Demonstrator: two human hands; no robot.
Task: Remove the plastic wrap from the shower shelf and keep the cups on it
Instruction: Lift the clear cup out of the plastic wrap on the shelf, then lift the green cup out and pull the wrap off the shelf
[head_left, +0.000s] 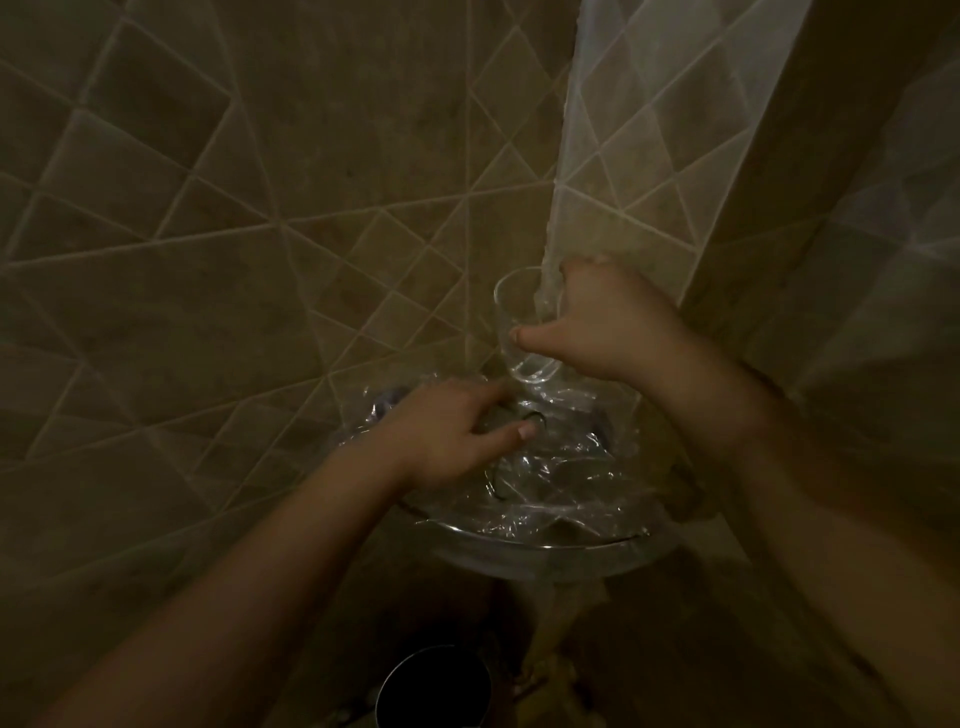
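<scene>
Right hand (608, 322) grip clenched round clear drinking glass (527, 332), thumb across its side; glass upright-ish, tilted, lifted just above shelf. Left hand (452, 434) grip loose, fingers spread, pressing crumpled clear plastic wrap (550, 478), apparently pinching it; dim view, unsure. Wrap lies directly below glass, covering curved chrome-rimmed corner shower shelf (545, 545). Left hand nearer wrap. Dark round cup (434, 686) well below shelf.

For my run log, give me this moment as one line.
right hand: holds clear cup, lifted | left hand: on plastic wrap | shower shelf: still wrapped | no cup placed yet
</scene>
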